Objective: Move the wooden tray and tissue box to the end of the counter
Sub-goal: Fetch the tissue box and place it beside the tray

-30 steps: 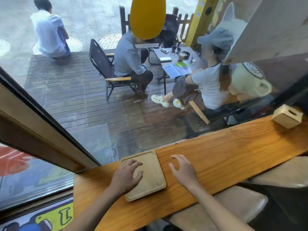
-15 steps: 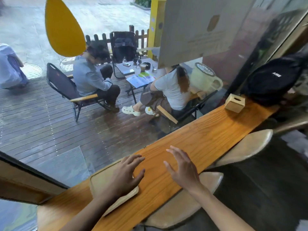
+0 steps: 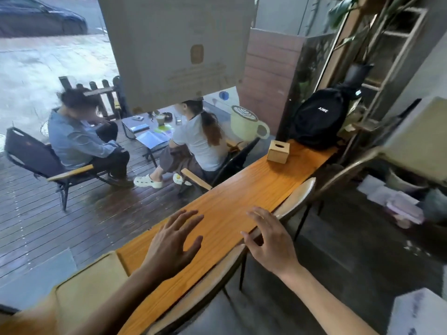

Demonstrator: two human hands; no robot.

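Observation:
The pale wooden tray lies flat on the orange wooden counter at the lower left, partly covered by my left forearm. The wooden tissue box stands far along the counter near its right end, beside a black backpack. My left hand hovers over the bare counter just right of the tray, fingers spread, holding nothing. My right hand floats at the counter's near edge, open and empty too.
A window runs along the counter's far side; two people sit at a small table on the deck outside. Two pale stool seats tuck under the counter's near edge. A shelf and plant stand beyond the backpack.
My left hand has lifted off the tray and moved right over the bare counter. My view has swung right, so the tray slid to the lower left and the tissue box looks nearer.

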